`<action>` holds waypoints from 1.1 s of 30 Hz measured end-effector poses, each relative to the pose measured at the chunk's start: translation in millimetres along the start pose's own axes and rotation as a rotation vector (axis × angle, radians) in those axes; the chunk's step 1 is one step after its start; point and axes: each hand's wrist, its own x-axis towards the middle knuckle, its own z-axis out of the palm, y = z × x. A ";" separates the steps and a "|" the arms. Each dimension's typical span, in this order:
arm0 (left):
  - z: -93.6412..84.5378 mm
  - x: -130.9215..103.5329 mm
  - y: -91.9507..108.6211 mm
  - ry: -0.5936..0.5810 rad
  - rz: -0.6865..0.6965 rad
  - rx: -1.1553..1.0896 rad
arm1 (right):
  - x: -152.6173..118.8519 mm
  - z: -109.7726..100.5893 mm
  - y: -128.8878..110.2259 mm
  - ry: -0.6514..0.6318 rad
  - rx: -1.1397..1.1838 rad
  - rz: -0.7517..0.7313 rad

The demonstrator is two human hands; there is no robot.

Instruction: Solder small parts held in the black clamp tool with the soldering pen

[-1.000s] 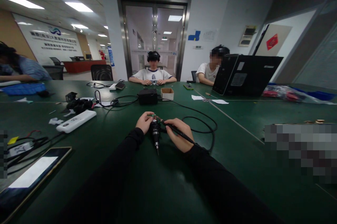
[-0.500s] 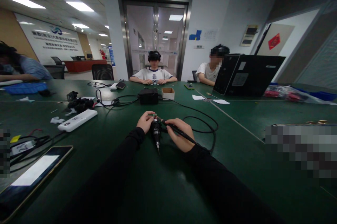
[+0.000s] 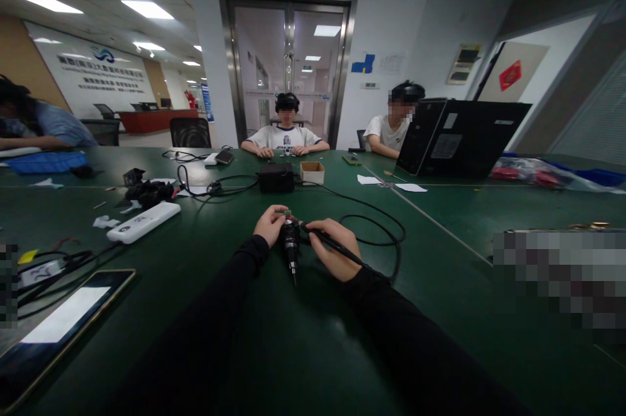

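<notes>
My left hand (image 3: pixel 268 225) is closed, its fingertips at a small green circuit board (image 3: pixel 287 214). Just below the board, a black cylindrical tool (image 3: pixel 291 243) lies on the green table, its thin metal tip toward me. The left thumb is beside the tool's far end. In my right hand (image 3: pixel 337 248), gripped like a pen, is a slim black soldering iron (image 3: pixel 337 245) with a cord at its rear. The iron's front end points left, close to the board; whether it touches is too small to tell.
A black power box (image 3: pixel 275 178) and an open cardboard box (image 3: pixel 312 173) stand ahead, with a looped black cable (image 3: pixel 398 237) at right. On the left lie a white power strip (image 3: pixel 144 222) and a phone (image 3: pixel 68 325). Co-workers sit across, near a black computer case (image 3: pixel 460 139).
My hands, the board and the soldering iron hold almost the same position. The view has tilted very slightly. The person across has shifted a hand a little.
</notes>
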 end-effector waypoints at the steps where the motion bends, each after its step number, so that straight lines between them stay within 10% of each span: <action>1: 0.0 0.1 -0.4 -0.002 -0.002 0.002 | 0.0 -0.4 0.0 0.009 -0.003 0.002; 33: -0.5 -1.6 0.9 -0.014 0.032 0.042 | -0.4 -1.5 0.1 0.002 0.002 0.009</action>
